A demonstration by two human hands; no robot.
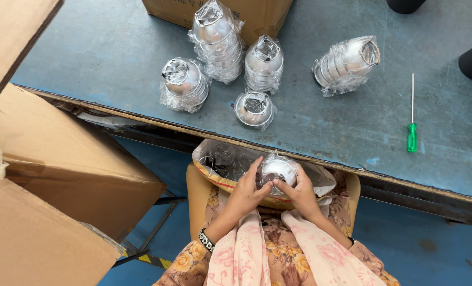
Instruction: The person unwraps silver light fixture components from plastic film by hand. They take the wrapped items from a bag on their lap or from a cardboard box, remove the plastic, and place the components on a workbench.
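A worn blue-grey bench (114,47) fills the upper part of the view, its surface scratched and stained, its near edge chipped down to bare wood. Below that edge lies a blue floor (421,243). Large cardboard boxes (61,159) stand left of the bench, and another carton (257,13) sits on the bench at its far side. Against the bench's near edge, on the person's lap, rests a box lined with a clear plastic bag (220,159).

On the bench, five plastic-wrapped stacks of shiny metal cups (217,39) stand in a loose cluster near the carton; the rightmost stack (347,63) lies on its side. Well right of them, near the bench's near edge, lies a green-handled screwdriver (412,132).

Just below the bench edge, over the lined box, both hands hold one wrapped stack of cups (277,169). The left hand (246,193) is closed on its left side, fingers curled around the wrap; the right hand (302,193) grips its right side, thumb pressed on the front.
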